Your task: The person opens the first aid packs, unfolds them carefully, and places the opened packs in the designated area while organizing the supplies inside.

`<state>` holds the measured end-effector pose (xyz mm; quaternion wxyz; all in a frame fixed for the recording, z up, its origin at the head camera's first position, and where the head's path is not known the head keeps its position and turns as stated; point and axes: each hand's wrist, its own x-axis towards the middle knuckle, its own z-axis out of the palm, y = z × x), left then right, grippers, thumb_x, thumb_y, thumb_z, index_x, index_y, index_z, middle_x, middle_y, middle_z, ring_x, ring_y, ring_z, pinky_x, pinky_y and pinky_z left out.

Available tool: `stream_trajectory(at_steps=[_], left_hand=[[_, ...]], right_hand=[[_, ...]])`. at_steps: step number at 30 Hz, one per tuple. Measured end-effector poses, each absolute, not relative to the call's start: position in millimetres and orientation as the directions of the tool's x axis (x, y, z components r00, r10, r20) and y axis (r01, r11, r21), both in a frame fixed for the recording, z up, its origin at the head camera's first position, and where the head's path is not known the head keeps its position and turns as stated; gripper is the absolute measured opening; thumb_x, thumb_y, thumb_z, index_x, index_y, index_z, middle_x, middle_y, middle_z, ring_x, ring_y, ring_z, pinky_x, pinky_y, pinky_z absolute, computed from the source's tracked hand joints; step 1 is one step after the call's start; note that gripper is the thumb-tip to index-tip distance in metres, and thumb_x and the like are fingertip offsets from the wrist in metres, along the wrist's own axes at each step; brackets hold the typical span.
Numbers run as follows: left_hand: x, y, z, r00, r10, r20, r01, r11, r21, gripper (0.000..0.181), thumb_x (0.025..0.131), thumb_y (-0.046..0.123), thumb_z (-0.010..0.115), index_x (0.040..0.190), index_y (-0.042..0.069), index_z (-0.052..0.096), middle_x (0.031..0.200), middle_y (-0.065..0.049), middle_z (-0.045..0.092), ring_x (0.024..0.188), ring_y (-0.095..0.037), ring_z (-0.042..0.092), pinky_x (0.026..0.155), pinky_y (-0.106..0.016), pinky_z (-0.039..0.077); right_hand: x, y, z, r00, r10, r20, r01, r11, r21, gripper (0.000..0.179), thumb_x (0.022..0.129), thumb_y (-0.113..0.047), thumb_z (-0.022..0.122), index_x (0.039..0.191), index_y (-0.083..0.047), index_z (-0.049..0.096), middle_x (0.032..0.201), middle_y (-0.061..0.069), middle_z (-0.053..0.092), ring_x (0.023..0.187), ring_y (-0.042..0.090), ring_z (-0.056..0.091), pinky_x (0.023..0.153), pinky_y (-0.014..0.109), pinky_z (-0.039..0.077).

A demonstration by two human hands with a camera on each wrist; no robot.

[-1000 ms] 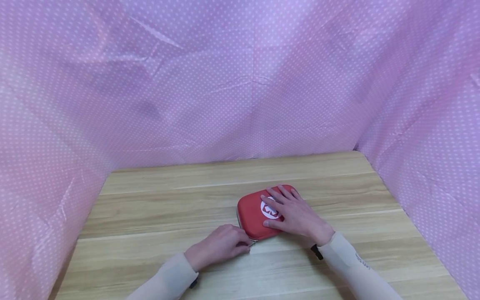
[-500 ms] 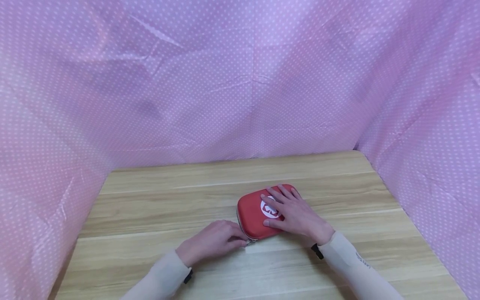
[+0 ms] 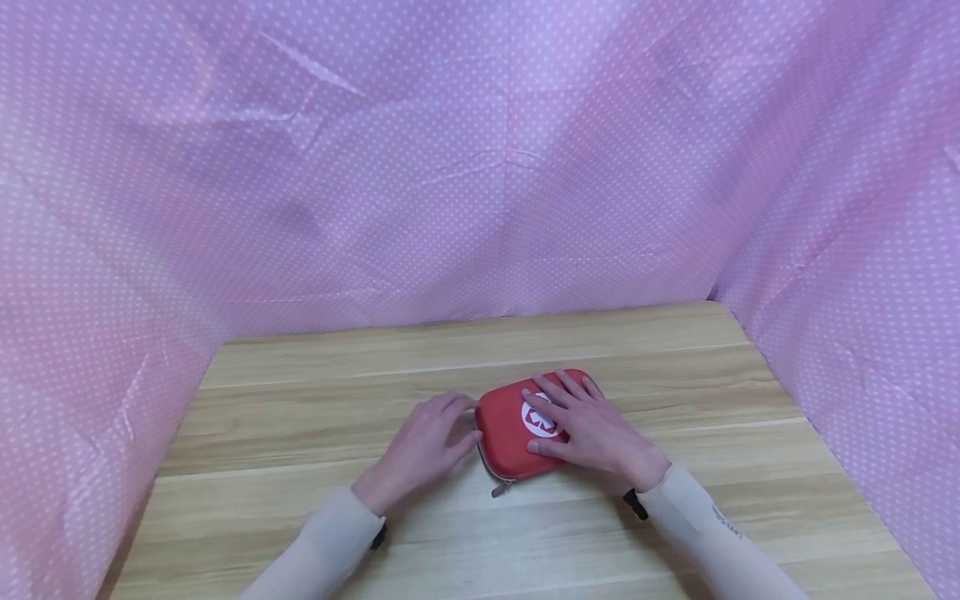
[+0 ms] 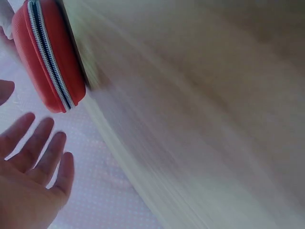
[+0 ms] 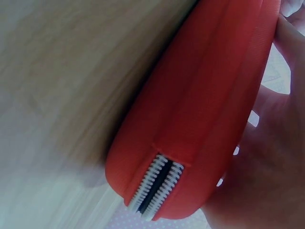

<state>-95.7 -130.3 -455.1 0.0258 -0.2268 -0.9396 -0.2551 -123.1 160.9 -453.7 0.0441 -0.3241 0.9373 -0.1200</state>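
A red zippered first-aid case (image 3: 506,433) with a white round emblem lies on the wooden table. My right hand (image 3: 592,429) rests on its top with fingers spread over part of the emblem. Beside the case's left end is my left hand (image 3: 420,446), fingers loosely extended; the left wrist view shows these fingers (image 4: 50,152) apart from the case. A zipper pull (image 3: 500,490) hangs at the near left corner. Along the case's side, the two rows of zipper teeth (image 4: 50,59) stand apart with a dark gap between them. The right wrist view also shows parted teeth (image 5: 156,186).
The light wooden table (image 3: 300,417) extends around the case on all sides. Pink dotted cloth (image 3: 480,167) hangs behind the table and along both its sides.
My left hand has let go of the zipper pull at the near corner and moved up along the case's left end, its fingers spreading. The right hand stays in place on the case.
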Motion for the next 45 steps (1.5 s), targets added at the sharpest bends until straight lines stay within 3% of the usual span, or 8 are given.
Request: stream_trajectory(at_steps=[5,8,13,16,21,27,35,45], left_hand=[[-106.3,-125.2,-459.9,-0.895,0.439,0.083,0.426,0.784,0.451,0.076,0.097,0.049,0.068,0.158,0.012,0.044,0.165,-0.005,0.038,0.153,-0.03,0.032,0.119,-0.058,0.033],[-112.3,-121.5,-461.6,-0.891,0.454,0.03,0.418,0.791,0.447,0.085,0.097,0.056,0.063,0.164,0.014,0.031,0.171,-0.003,0.024,0.158,-0.031,0.019,0.122,-0.06,0.025],[-120.2,-115.0,-462.5,-0.874,0.484,-0.037,0.419,0.792,0.444,0.091,0.098,0.06,0.058,0.166,0.013,0.021,0.173,-0.004,0.017,0.159,-0.031,0.013,0.124,-0.059,0.019],[-123.2,-112.4,-463.6,-0.866,0.495,-0.071,0.417,0.793,0.444,0.088,0.099,0.062,0.057,0.166,0.014,0.025,0.171,-0.006,0.023,0.158,-0.032,0.017,0.124,-0.059,0.019],[-125.7,-110.3,-465.4,-0.866,0.49,-0.097,0.392,0.787,0.477,0.083,0.096,0.062,0.061,0.162,0.019,0.036,0.163,-0.007,0.041,0.152,-0.032,0.033,0.122,-0.055,0.029],[-125.6,-108.3,-466.6,-0.864,0.498,-0.08,0.394,0.766,0.508,0.081,0.096,0.061,0.062,0.161,0.018,0.038,0.159,-0.006,0.047,0.144,-0.03,0.046,0.116,-0.051,0.041],[-121.8,-109.0,-466.4,-0.881,0.47,-0.056,0.376,0.768,0.519,0.081,0.095,0.057,0.067,0.159,0.015,0.042,0.156,-0.005,0.051,0.141,-0.029,0.049,0.113,-0.048,0.045],[-115.1,-106.5,-463.5,-0.914,0.403,-0.055,0.319,0.795,0.517,0.08,0.093,0.056,0.07,0.157,0.014,0.046,0.151,-0.006,0.055,0.138,-0.029,0.052,0.112,-0.05,0.046]], right_hand=[[-122.5,162.0,-453.6,-0.785,-0.62,0.001,-0.599,0.758,-0.257,0.081,0.093,-0.064,0.064,0.16,-0.023,0.043,0.167,0.009,0.035,0.155,0.04,0.022,0.123,0.065,0.014],[-122.9,162.8,-454.4,-0.782,-0.624,0.011,-0.604,0.752,-0.262,0.081,0.094,-0.065,0.062,0.16,-0.023,0.043,0.167,0.009,0.034,0.155,0.041,0.022,0.123,0.065,0.014],[-124.3,163.5,-456.8,-0.778,-0.628,0.008,-0.606,0.748,-0.272,0.081,0.095,-0.069,0.058,0.161,-0.024,0.041,0.168,0.007,0.031,0.156,0.04,0.02,0.124,0.064,0.012],[-125.3,163.9,-458.0,-0.779,-0.627,0.001,-0.603,0.748,-0.279,0.082,0.095,-0.069,0.057,0.161,-0.025,0.04,0.169,0.006,0.03,0.157,0.039,0.018,0.124,0.064,0.01],[-125.1,164.9,-458.6,-0.778,-0.628,0.006,-0.605,0.746,-0.278,0.081,0.095,-0.07,0.055,0.161,-0.025,0.041,0.169,0.007,0.029,0.156,0.04,0.017,0.124,0.064,0.011],[-116.5,171.9,-455.6,-0.799,-0.6,0.04,-0.583,0.757,-0.296,0.08,0.095,-0.066,0.061,0.158,-0.02,0.046,0.168,0.01,0.031,0.155,0.046,0.018,0.123,0.066,0.016],[-99.1,190.3,-451.4,-0.872,-0.48,0.091,-0.483,0.817,-0.315,0.076,0.096,-0.057,0.066,0.153,-0.009,0.051,0.164,0.016,0.037,0.148,0.054,0.028,0.113,0.062,0.039],[-83.9,191.9,-453.1,-0.922,-0.386,0.028,-0.37,0.858,-0.357,0.081,0.097,-0.059,0.064,0.157,-0.007,0.045,0.166,0.019,0.032,0.148,0.05,0.032,0.109,0.062,0.044]])
